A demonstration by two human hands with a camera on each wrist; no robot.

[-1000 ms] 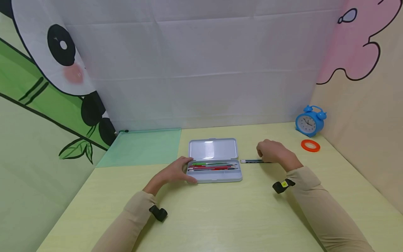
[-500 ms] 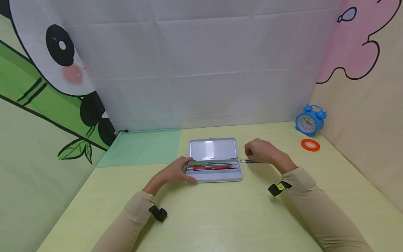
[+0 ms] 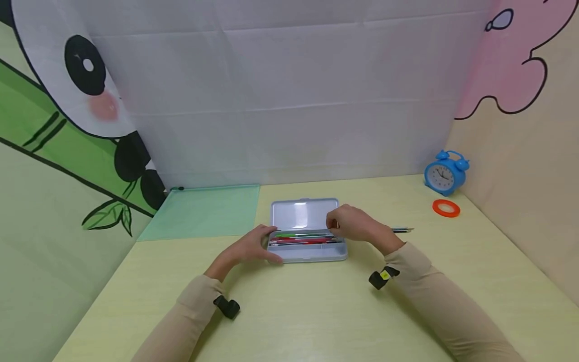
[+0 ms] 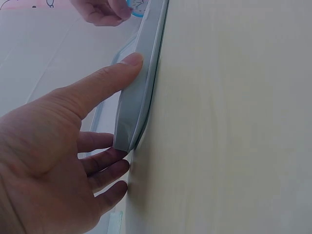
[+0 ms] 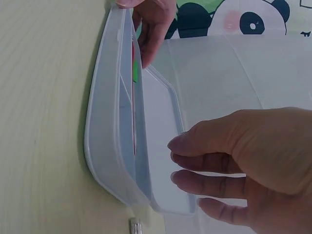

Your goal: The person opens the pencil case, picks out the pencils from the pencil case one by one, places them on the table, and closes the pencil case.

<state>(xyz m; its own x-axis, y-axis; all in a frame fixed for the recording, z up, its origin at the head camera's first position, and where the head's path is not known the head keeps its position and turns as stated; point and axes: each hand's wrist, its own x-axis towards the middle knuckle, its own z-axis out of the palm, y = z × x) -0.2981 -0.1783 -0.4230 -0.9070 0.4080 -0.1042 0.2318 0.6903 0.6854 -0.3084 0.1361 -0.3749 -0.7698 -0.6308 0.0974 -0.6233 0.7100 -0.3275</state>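
My left hand (image 3: 253,245) grips the left end of an open metal pencil case (image 3: 312,260). In the left wrist view its thumb lies along the front wall and the fingers are at the end corner. Several pens and pencils (image 3: 303,241), green, red and dark, lie in the back compartment. My right hand (image 3: 357,223) hovers at the case's right end, overlapping the raised lid (image 3: 298,213). In the right wrist view its fingers are loosely bent with nothing in them. A dark pencil (image 3: 402,230) lies on the table, partly hidden behind the right wrist.
A blue alarm clock (image 3: 445,173) stands at the back right, with an orange-red ring (image 3: 446,208) in front of it. A light green mat (image 3: 203,211) covers the back left of the table. A white cloth (image 3: 289,100) hangs behind.
My right hand has moved left, from over the pencil to the right end of the case. The pencil stays on the table. My left hand keeps its place on the case.
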